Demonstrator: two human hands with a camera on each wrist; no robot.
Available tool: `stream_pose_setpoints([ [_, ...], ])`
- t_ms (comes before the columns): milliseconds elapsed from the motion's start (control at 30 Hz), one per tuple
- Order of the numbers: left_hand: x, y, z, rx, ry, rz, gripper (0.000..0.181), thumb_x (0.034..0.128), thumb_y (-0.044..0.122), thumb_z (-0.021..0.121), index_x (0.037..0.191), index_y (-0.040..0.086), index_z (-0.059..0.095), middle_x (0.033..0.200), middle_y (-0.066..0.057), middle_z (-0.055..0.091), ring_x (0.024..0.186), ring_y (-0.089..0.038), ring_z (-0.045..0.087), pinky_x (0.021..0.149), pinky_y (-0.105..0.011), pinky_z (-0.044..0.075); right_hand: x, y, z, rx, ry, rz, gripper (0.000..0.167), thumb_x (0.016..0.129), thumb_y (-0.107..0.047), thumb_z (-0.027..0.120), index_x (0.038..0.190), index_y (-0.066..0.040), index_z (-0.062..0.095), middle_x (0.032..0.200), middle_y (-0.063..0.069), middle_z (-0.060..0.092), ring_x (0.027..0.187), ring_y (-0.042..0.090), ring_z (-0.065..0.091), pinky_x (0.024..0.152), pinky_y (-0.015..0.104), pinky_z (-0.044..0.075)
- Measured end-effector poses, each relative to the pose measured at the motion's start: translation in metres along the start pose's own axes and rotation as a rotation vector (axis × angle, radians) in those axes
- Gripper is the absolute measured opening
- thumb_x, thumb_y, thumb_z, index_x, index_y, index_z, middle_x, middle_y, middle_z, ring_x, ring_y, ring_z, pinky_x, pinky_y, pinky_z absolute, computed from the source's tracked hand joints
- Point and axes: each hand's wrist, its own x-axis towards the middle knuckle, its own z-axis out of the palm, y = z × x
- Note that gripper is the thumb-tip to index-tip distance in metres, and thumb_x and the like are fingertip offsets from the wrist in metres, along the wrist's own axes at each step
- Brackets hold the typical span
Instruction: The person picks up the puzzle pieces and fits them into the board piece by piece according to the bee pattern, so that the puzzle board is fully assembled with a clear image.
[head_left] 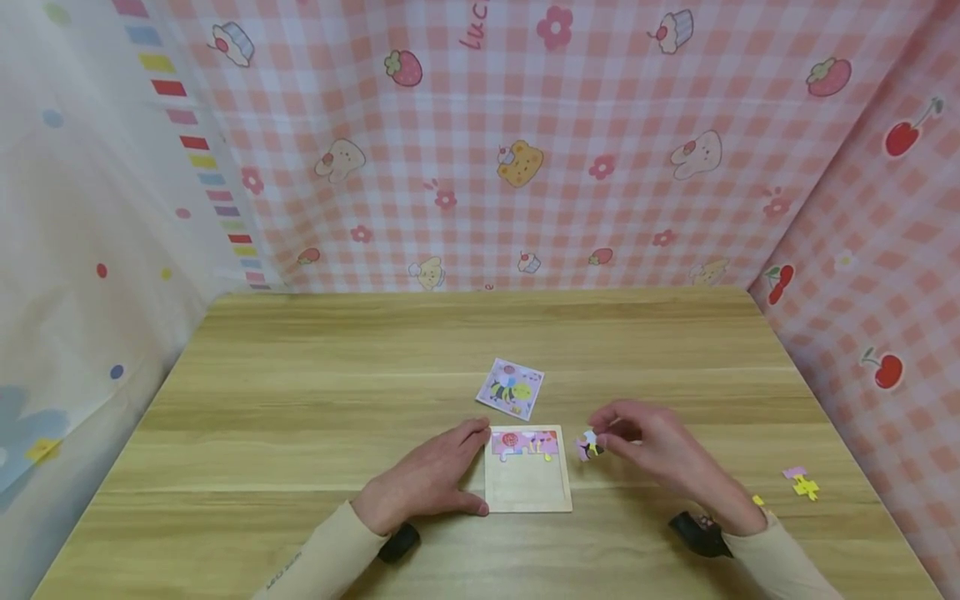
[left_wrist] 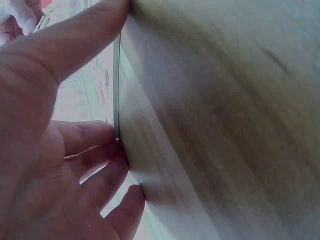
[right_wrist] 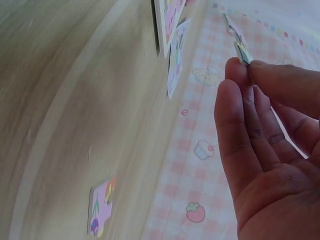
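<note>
Along the near part of the wooden table (head_left: pixel 300 492), a person's left hand (head_left: pixel 420 479) lies spread, thumb and fingers against the left edge of a square wooden puzzle tray (head_left: pixel 528 487), not closed round it. With only that side visibly braced, an uneven press could skew the tray. Just beside the right sleeve (head_left: pixel 776 542) shows a small yellow bit (head_left: pixel 757 500), partly hidden, which a sweep of that forearm could drag along; the yellow-and-pink loose piece (head_left: pixel 804 483) lies further right.

Right of the tray and apart from it, the right hand (head_left: pixel 652 437) pinches a pink, black and yellow puzzle piece (head_left: pixel 587 448) by one end between thumb and fingertips. So held, it could tilt or slip. Whether it is one piece or a joined pair cannot be told; a pair might part.

Across the tray's far end, a row of set pieces (head_left: pixel 523 442) could be nudged out by misaligned tabs. Beyond, the bee picture card (head_left: pixel 512 388) lies askew, so matching against it could mislead.
</note>
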Motion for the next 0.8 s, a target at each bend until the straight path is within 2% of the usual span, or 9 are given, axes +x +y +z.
stream_pose_setpoints([
  [133,0.0,0.001,0.0,-0.005,-0.005,-0.003,0.1,0.0833,0.049,0.085,0.156,-0.003,0.04,0.164,-0.016,0.035,0.148,-0.029,0.04,0.121,-0.042,0.036,0.003,0.0,0.004,-0.023,0.006,-0.084,0.024,0.087,0.007,0.077,0.108,-0.004,0.075,0.101,0.002,0.075,0.087,0.013,0.072,0.074,0.028,0.062],
  [333,0.0,0.001,0.0,-0.004,-0.004,0.0,0.099,0.0836,0.049,0.085,0.156,-0.003,0.04,0.164,-0.016,0.035,0.148,-0.029,0.04,0.121,-0.042,0.036,0.007,-0.003,0.012,-0.136,0.02,-0.167,0.027,0.086,0.006,0.078,0.109,-0.008,0.08,0.108,0.002,0.073,0.091,0.014,0.067,0.073,0.027,0.057],
  [533,0.0,0.001,0.0,-0.007,-0.005,-0.001,0.1,0.0837,0.048,0.085,0.156,-0.003,0.04,0.164,-0.016,0.035,0.148,-0.029,0.039,0.121,-0.042,0.036,0.012,-0.007,0.022,-0.126,-0.015,-0.141,0.025,0.087,0.005,0.077,0.108,-0.009,0.081,0.109,0.003,0.072,0.095,0.016,0.067,0.077,0.028,0.058],
  [800,-0.001,0.001,-0.001,0.005,0.002,0.005,0.099,0.0831,0.048,0.086,0.155,-0.004,0.04,0.163,-0.016,0.036,0.147,-0.029,0.04,0.121,-0.041,0.036,0.017,-0.012,0.032,-0.012,-0.092,-0.053,0.025,0.089,0.004,0.075,0.11,-0.01,0.076,0.107,0.001,0.072,0.092,0.01,0.067,0.082,0.027,0.061],
])
